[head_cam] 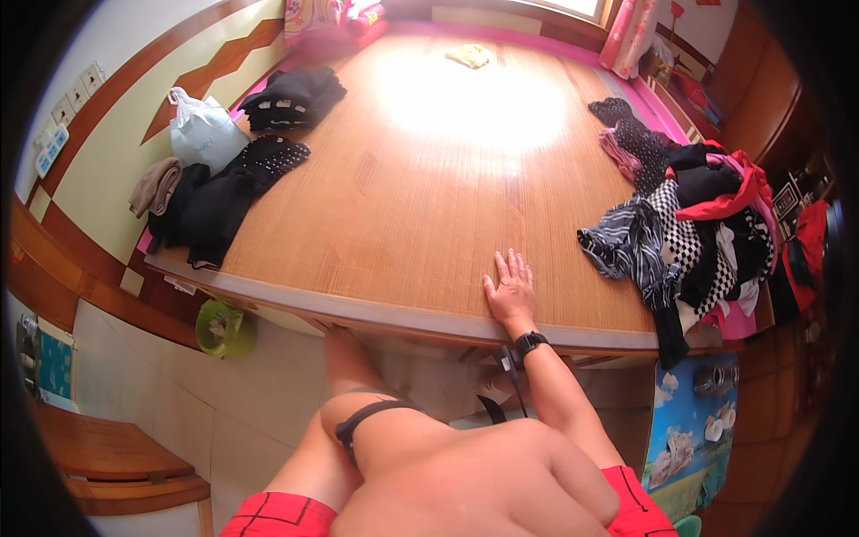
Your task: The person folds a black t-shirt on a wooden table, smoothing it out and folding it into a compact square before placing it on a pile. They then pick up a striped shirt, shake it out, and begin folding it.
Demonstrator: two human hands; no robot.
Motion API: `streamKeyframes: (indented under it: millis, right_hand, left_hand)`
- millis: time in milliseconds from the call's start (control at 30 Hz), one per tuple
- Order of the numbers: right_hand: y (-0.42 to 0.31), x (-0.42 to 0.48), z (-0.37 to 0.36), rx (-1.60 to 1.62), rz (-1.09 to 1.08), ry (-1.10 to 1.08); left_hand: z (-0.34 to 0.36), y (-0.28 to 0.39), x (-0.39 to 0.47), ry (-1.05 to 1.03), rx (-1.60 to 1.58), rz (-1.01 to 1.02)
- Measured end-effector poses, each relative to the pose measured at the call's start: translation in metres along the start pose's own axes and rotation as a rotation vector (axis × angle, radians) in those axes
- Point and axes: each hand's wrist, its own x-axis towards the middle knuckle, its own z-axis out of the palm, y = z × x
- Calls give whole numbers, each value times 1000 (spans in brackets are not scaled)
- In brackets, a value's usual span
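My right hand [511,290] lies palm down on the bamboo mat [402,221] near the bed's front edge, fingers slightly apart, holding nothing. A black watch is on its wrist. My left hand is not visible. Right of my hand is a heap of mixed clothes, with a grey striped garment [624,235], a checkered garment [674,225], a red garment [728,198] and a dotted dark garment [644,148]. Across the mat at the left lie folded black clothes [221,208], a brown folded cloth [156,188] and a stack of dark clothes [292,97].
A pale blue bag [208,137] stands by the left wall. Below the bed's front edge [402,325] are a green bin [223,329] at left and a blue printed surface [691,429] with cups at right. A yellowish cloth [470,56] lies near the window.
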Motion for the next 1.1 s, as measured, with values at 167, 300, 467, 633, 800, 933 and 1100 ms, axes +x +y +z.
streamKeyframes:
  millis: [167,300,467,633,800,933,1100]
  right_hand:
    - [8,-1,2,-18,10,14]
    - [3,0,2,-10,22,14]
    - [0,2,2,10,25,5]
    - [3,1,0,1,37,11]
    - [6,0,-2,2,33,31]
    - [-15,5,-1,102,-5,36]
    - [2,2,-4,70,40,32]
  left_hand:
    - [16,-8,12,94,191,-62]
    - [0,-18,14,8,135,-133]
    - [-16,-31,22,-64,77,-196]
    - [-28,-38,27,-108,60,-241]
    - [-44,-47,30,-165,54,-273]
    - [-90,-62,23,-180,462,-382]
    - [-292,-102,-117,-149,1688,-790]
